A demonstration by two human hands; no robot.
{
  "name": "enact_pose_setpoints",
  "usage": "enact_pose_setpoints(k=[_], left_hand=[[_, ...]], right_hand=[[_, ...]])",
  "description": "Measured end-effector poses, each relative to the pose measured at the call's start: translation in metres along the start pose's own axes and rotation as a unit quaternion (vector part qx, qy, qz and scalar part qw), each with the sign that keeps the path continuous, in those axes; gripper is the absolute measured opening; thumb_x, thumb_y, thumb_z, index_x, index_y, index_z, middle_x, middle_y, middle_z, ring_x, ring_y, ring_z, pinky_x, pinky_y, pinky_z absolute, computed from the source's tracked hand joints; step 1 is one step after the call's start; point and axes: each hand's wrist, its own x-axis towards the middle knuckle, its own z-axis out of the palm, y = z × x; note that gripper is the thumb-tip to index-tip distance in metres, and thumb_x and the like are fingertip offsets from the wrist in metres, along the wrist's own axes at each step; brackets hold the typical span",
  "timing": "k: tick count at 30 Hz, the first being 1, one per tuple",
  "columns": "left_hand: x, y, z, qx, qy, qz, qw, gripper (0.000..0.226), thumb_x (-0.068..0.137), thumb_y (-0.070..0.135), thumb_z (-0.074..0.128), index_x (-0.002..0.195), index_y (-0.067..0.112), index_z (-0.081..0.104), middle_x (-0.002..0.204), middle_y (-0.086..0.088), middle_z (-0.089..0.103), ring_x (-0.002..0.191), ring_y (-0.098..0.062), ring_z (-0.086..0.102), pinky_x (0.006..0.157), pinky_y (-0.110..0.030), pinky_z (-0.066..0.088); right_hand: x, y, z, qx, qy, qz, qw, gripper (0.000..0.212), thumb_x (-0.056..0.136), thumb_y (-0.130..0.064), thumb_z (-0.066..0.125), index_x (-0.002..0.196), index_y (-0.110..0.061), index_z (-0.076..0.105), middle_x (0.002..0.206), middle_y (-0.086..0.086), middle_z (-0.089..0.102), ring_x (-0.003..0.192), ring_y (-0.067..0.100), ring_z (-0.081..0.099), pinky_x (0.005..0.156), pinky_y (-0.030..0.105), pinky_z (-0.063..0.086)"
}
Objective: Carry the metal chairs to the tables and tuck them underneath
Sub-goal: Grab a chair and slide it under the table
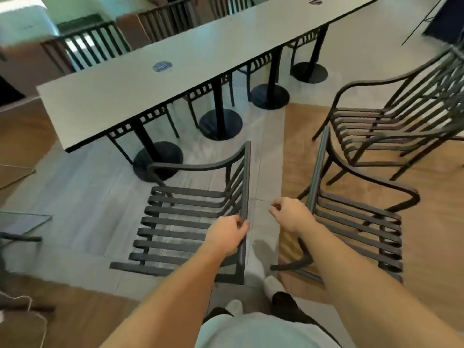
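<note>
Two dark metal slatted chairs stand in front of me, back rails toward each other. My left hand (227, 236) grips the top back rail of the left chair (180, 222). My right hand (291, 216) is curled at the top back rail of the right chair (356, 232), apparently holding it. A long grey table (150, 79) on black pedestal bases runs across the view ahead, just beyond the left chair. A third metal chair (371, 129) stands free at the right.
Several chairs (88, 46) are tucked in along the table's far side. Round pedestal bases (221, 124) line the floor under the table. A glass-topped table (25, 219) sits at the left edge. My feet (273, 285) are between the two held chairs.
</note>
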Motion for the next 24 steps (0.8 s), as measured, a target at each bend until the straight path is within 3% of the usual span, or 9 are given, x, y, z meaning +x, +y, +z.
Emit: enact_pose_setpoints(k=[4,8,13,19,24], left_hand=[[0.010,0.003,0.000,-0.031,0.028,-0.073,0.996,0.038,0.105,0.054,0.048,0.121,0.027,0.068,0.085,0.006,0.071,0.077,-0.012,0.070,0.079,-0.038,0.063],[0.018,0.017,0.001,-0.049,0.057,-0.142,0.987,0.038,0.105,0.055,0.046,0.112,0.026,0.070,0.086,0.006,0.071,0.079,-0.013,0.069,0.080,-0.040,0.062],[0.032,0.028,0.015,-0.069,0.084,-0.210,0.972,0.040,0.100,0.063,0.044,0.105,0.032,0.070,0.085,0.008,0.070,0.078,-0.015,0.068,0.077,-0.038,0.061],[0.036,0.031,0.039,-0.078,0.033,-0.257,0.963,0.041,0.100,0.060,0.050,0.112,0.025,0.069,0.095,0.001,0.073,0.085,-0.020,0.068,0.077,-0.039,0.059],[0.040,0.029,0.057,-0.127,0.017,-0.279,0.952,0.030,0.101,0.050,0.058,0.110,0.023,0.067,0.084,0.002,0.066,0.071,-0.012,0.063,0.054,-0.024,0.043]], right_hand=[[0.048,-0.006,-0.007,-0.041,-0.058,-0.073,0.995,0.034,0.105,-0.039,0.047,0.121,-0.019,0.069,0.114,0.008,0.072,0.105,0.029,0.065,0.091,0.041,0.054],[0.088,-0.009,-0.015,-0.071,-0.089,-0.136,0.984,0.031,0.106,-0.037,0.048,0.118,-0.018,0.070,0.109,0.007,0.072,0.100,0.027,0.064,0.084,0.037,0.051],[0.127,-0.006,-0.027,-0.092,-0.119,-0.191,0.970,0.027,0.105,-0.031,0.049,0.115,-0.019,0.071,0.106,0.004,0.072,0.097,0.024,0.065,0.089,0.040,0.054],[0.171,-0.017,-0.032,-0.154,-0.131,-0.299,0.933,0.033,0.103,-0.030,0.051,0.133,-0.018,0.060,0.126,0.008,0.059,0.117,0.030,0.056,0.100,0.042,0.049],[0.211,-0.024,-0.022,-0.256,-0.128,-0.378,0.880,0.049,0.099,-0.036,0.058,0.145,-0.022,0.049,0.142,0.005,0.041,0.135,0.027,0.036,0.104,0.044,0.046]])
